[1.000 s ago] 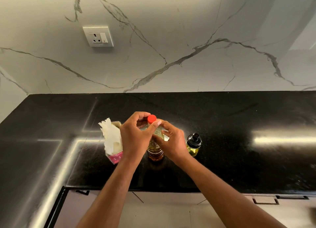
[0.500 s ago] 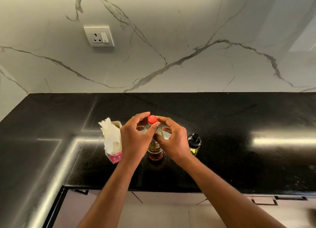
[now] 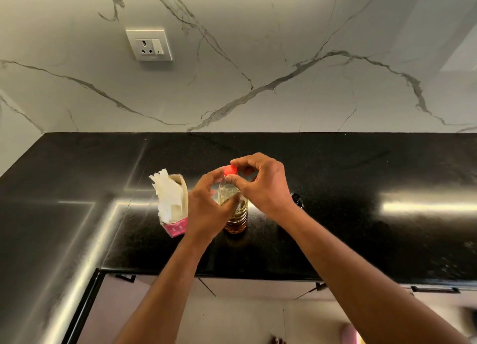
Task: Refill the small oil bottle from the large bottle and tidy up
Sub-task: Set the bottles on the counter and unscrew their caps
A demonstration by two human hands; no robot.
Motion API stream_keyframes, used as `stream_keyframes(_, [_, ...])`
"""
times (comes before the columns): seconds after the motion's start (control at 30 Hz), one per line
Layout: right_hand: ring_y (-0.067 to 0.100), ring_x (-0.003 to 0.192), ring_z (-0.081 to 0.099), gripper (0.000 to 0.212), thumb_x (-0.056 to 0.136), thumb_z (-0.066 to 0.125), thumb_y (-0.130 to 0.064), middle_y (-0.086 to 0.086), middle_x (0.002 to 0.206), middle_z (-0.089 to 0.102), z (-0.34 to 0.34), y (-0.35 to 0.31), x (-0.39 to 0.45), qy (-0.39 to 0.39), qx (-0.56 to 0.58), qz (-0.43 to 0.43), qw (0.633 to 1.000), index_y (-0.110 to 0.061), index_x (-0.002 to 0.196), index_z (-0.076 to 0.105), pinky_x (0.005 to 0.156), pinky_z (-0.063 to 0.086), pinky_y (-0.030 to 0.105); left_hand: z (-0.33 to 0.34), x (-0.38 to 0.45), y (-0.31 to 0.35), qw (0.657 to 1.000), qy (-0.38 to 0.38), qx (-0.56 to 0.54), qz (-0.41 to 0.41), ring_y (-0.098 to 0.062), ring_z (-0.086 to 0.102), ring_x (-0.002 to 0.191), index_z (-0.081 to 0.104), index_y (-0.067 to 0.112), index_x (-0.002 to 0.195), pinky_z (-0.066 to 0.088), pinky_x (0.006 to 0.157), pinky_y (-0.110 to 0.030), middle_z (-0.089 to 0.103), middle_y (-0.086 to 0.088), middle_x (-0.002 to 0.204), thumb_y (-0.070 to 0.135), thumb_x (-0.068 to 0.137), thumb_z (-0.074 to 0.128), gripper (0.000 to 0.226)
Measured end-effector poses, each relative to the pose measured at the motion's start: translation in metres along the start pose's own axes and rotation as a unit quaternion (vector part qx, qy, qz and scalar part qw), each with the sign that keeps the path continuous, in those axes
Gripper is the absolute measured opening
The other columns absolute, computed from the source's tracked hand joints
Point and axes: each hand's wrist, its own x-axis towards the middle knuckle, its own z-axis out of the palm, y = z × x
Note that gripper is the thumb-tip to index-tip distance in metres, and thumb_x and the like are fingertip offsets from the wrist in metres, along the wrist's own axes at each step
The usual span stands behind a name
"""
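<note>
Likely slippery and light, the large bottle point(image 3: 235, 207) is gripped mid-body by the left hand point(image 3: 206, 209); the right hand point(image 3: 263, 186) pinches its red cap point(image 3: 230, 170).

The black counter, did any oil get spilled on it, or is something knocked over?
No spill shows on the glossy black counter. The clear oil bottle with the red cap stands upright, and so does the pink tissue box.

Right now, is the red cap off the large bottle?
No, the red cap sits on the large oil bottle, pinched by the right hand.
</note>
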Motion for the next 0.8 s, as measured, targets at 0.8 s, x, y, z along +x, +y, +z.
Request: stream_keyframes(0.8, [0.006, 0.062, 0.064, 0.035, 0.085, 0.086, -0.023, -0.016, 0.081, 0.068, 0.047, 0.137, -0.102, 0.038, -0.051, 0.186, 0.98, -0.02, 0.118, 0.075, 0.063, 0.062, 0.028, 0.011, 0.003, -0.024, 0.996, 0.003, 0.091, -0.017, -0.006, 0.059, 0.123, 0.055, 0.025, 0.145, 0.058, 0.105, -0.041, 0.065, 0.006, 0.137, 0.027, 0.077, 0.095, 0.079])
